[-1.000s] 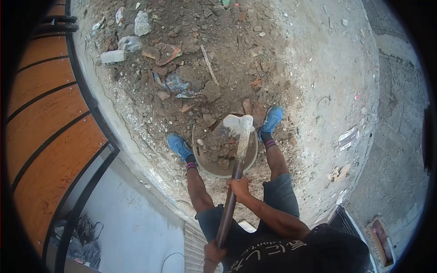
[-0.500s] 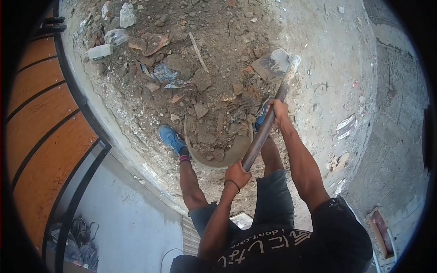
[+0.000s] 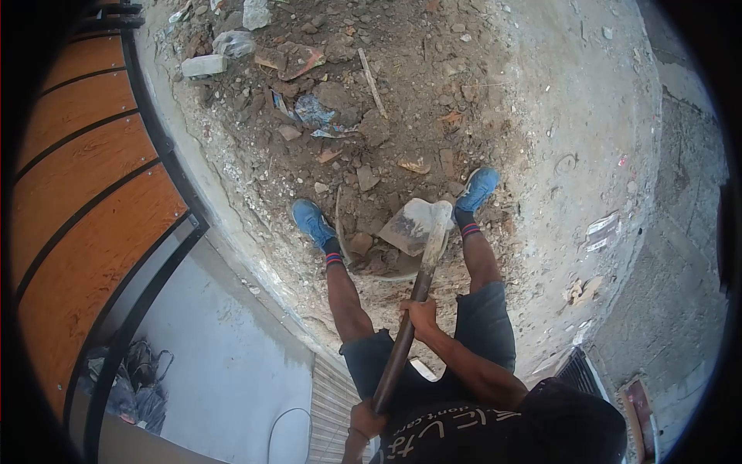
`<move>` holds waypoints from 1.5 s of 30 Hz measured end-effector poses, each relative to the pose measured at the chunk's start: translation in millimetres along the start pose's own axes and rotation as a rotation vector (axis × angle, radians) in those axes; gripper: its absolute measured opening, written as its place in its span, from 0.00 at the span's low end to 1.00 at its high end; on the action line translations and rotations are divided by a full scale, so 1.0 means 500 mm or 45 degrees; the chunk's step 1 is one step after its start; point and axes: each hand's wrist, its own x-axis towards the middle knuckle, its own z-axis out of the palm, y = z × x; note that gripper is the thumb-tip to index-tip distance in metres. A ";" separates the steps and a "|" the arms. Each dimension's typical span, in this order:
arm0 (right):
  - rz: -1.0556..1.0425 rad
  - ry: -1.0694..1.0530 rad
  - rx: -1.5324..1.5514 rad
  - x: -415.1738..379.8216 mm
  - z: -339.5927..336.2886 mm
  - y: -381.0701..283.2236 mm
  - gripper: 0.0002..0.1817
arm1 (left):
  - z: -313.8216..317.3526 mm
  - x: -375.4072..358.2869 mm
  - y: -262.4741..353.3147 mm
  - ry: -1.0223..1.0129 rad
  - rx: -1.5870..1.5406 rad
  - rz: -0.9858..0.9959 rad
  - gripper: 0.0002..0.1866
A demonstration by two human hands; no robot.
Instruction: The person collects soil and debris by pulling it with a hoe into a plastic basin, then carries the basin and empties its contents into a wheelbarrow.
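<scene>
My left hand point(image 3: 367, 419) is closed around the lower end of the wooden handle of a hoe point(image 3: 406, 340), close to my body. Farther up the same handle, my right hand point(image 3: 421, 317) is wrapped round it near my thigh. The hoe's broad, dirt-covered metal blade point(image 3: 408, 226) lies over a shallow pan point(image 3: 386, 277) on the ground between my feet. Soil and broken stones point(image 3: 362, 243) fill the pan, and the blade hides much of its right side.
A mound of soil and rubble point(image 3: 402, 131) spreads ahead, with a wood stick point(image 3: 372, 83), crumpled plastic point(image 3: 313, 112) and a pale block point(image 3: 204, 66). My blue shoes point(image 3: 312, 223) flank the pan. A wood-panelled metal gate point(image 3: 116, 255) stands left; concrete point(image 3: 580, 155) lies right.
The hoe has come toward my body, its blade moving from the soil at the upper right to over the pan. Both hands have drawn back with the handle.
</scene>
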 end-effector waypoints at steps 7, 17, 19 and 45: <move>-0.546 -0.035 0.149 0.080 -0.009 -0.363 0.07 | -0.065 0.250 0.244 0.207 -0.066 0.412 0.23; -0.670 0.231 -0.669 0.185 0.104 -0.281 0.10 | 0.077 0.312 0.180 -0.041 -0.840 0.139 0.18; -0.548 0.085 -0.794 0.188 0.095 -0.205 0.11 | 0.070 0.227 0.156 -0.087 -0.913 0.072 0.16; -0.683 0.086 -0.174 0.303 -0.006 -0.639 0.05 | -0.027 0.495 0.501 0.274 -0.336 0.566 0.23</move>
